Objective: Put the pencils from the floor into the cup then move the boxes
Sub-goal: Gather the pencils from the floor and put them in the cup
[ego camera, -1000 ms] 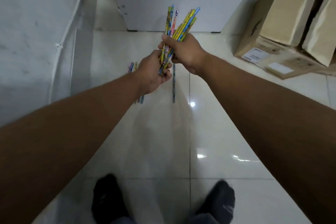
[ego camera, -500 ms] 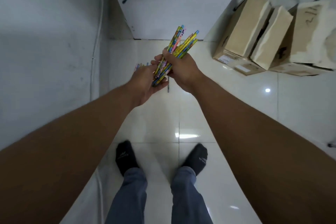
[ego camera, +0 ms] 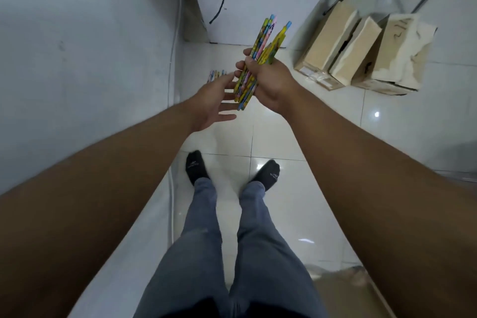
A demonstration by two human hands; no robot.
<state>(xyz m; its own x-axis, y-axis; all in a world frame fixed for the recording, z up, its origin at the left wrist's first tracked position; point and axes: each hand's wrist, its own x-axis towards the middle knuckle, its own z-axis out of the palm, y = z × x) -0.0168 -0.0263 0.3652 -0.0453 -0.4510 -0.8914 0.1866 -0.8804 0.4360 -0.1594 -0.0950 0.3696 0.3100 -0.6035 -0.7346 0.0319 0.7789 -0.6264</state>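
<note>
Dark handwritten marks on the torn cardboard box (ego camera: 402,44), possibly "2/1", otherwise illegible.

The pencils (ego camera: 260,59) are mostly yellow with blue, pink and green prints. Right of the pencils, the boxes (ego camera: 361,51) are plain tan cardboard. The floor (ego camera: 271,137) is glossy cream tile, the socks (ego camera: 196,166) black, the trousers (ego camera: 201,240) grey.

Floor tiles (ego camera: 278,137) under me: glossy, smooth, throwing back light spots. Boxes (ego camera: 361,54): matt brown cardboard, one with torn, ragged paper skin. Pencils (ego camera: 260,59) in my right hand (ego camera: 271,85): smooth printed coating, slight sheen. My socks (ego camera: 196,166): dark knit cloth. Trousers (ego camera: 201,240): grey woven cloth, matt. Wall (ego camera: 90,46): flat, dull painted.
</note>
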